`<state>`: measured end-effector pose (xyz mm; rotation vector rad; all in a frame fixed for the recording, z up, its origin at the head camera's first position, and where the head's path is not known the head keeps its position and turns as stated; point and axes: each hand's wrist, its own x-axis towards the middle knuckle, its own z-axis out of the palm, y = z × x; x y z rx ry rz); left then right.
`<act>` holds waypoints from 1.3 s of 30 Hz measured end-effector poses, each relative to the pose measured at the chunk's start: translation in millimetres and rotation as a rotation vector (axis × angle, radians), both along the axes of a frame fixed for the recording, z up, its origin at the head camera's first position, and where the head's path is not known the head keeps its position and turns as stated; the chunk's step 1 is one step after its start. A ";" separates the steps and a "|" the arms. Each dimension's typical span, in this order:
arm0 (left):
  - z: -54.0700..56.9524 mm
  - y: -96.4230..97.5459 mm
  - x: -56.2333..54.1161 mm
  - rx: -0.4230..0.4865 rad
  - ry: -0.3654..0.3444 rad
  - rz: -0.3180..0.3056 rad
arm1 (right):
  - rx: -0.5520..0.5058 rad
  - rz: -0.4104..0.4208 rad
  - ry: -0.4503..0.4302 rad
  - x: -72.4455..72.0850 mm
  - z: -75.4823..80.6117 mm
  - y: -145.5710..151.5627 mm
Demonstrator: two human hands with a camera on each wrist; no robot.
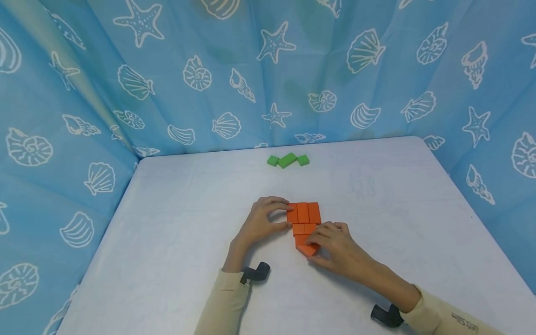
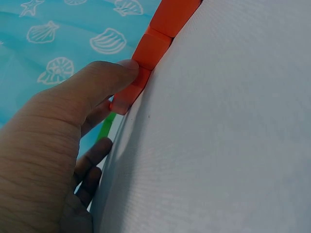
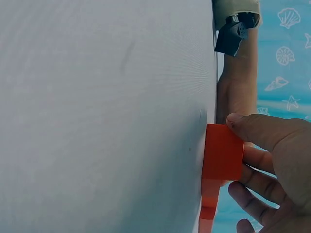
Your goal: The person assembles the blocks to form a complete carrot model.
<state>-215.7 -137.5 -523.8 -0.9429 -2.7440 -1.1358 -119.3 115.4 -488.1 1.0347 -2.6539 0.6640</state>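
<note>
Several orange blocks [image 1: 303, 213] lie together on the white table, three side by side in the top row, two smaller ones below, and more at the bottom. My left hand [image 1: 261, 218] is at their left side, thumb and index finger on the top row's left block [image 2: 130, 94]. At the bottom end, my right hand [image 1: 345, 251] pinches an orange block [image 3: 223, 153] between thumb and fingers. The block's slanted face [image 1: 307, 250] shows beside the thumb. The right fingers partly cover the blocks' lower right side in the head view.
Toward the table's far edge stand three green blocks [image 1: 288, 160], a longer one between two small ones. A blue curtain [image 1: 226, 83] with white shells and starfish hangs behind and beside the white table [image 1: 176, 204]. Dark wrist cameras [image 1: 256, 272] sit at both cuffs.
</note>
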 end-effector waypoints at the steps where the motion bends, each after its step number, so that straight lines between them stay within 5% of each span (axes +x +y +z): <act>1: 0.2 -0.2 -0.1 0.001 0.000 0.001 | 0.006 -0.004 -0.005 -0.1 0.4 -0.4; 8: 1.3 -0.7 -2.1 -0.005 -0.010 -0.004 | 0.027 -0.030 -0.082 -4.8 16.6 1.3; 16: 0.7 -0.5 -3.8 -0.007 -0.023 -0.004 | -0.023 -0.104 -0.109 -36.4 41.1 13.5; 24: -3.3 -1.4 -1.9 -0.015 -0.028 0.006 | -0.019 -0.129 -0.136 -90.1 49.6 12.8; 39: -1.0 0.1 -1.4 0.009 0.010 -0.015 | 0.123 -0.208 -0.165 -205.8 31.5 -12.8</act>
